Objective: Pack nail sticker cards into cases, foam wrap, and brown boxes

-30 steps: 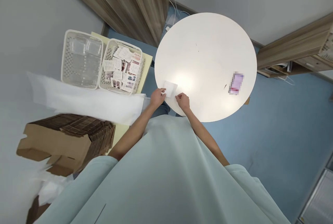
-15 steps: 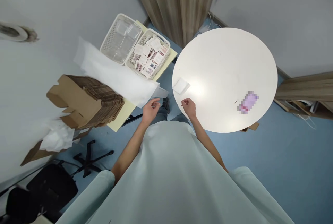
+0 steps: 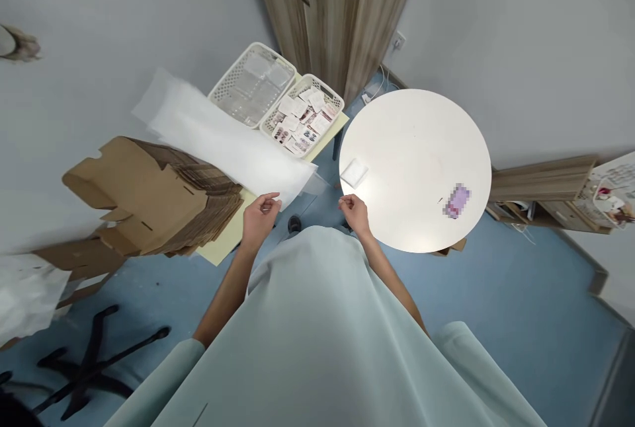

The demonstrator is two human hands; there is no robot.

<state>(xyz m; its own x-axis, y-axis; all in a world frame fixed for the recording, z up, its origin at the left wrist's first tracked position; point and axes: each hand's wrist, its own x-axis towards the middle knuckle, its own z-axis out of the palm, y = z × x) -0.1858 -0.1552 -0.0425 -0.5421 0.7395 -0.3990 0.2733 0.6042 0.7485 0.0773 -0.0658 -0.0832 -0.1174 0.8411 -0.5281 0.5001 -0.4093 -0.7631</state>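
Observation:
My left hand (image 3: 260, 219) is beside the near end of the white foam-like sheets (image 3: 233, 156), fingers loosely bent and apart, with nothing visible in them. I cannot tell whether it touches the sheets. Over the left edge of the round white table (image 3: 417, 143), my right hand (image 3: 355, 214) has its fingers curled together, and nothing shows in them. A small flat, clear-and-white packet (image 3: 354, 173) lies on that table just beyond the right hand.
A basket of clear plastic boxes (image 3: 258, 86) and a basket of printed cards (image 3: 302, 116) stand behind the sheets. Flattened cardboard boxes (image 3: 143, 195) are stacked at left. A blurred purple object (image 3: 457, 200) lies on the round table. A chair base (image 3: 94, 367) stands at lower left.
The view has shifted, bringing more floor and a right-hand shelf into sight. My left hand has moved left, farther from my right hand. The packet still lies on the table.

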